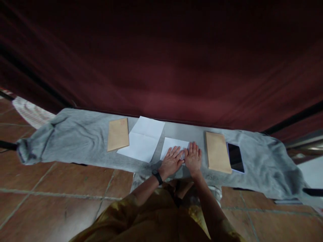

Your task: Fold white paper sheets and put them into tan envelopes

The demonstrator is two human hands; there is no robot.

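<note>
Both hands lie flat on a folded white sheet of paper [168, 144] in the middle of the grey cloth. My left hand [172, 162] covers its lower middle with fingers spread, a dark watch on the wrist. Over its right side rests my right hand [193, 158], fingers stretched forward, thumb close to the left hand's fingertips. To the left is a larger white sheet [143, 139] with a crease across it, laid open. A brown envelope [118, 134] touches that sheet's left edge. Right of my right hand lie more brown envelopes [218, 153], apparently stacked.
A phone [236, 157] with a dark screen lies beside the right envelopes. The grey cloth [80, 141] covers a long narrow surface and is wrinkled at both ends. Behind it rises a dark red fabric wall [164, 84]. Brown floor tiles [70, 181] show in front.
</note>
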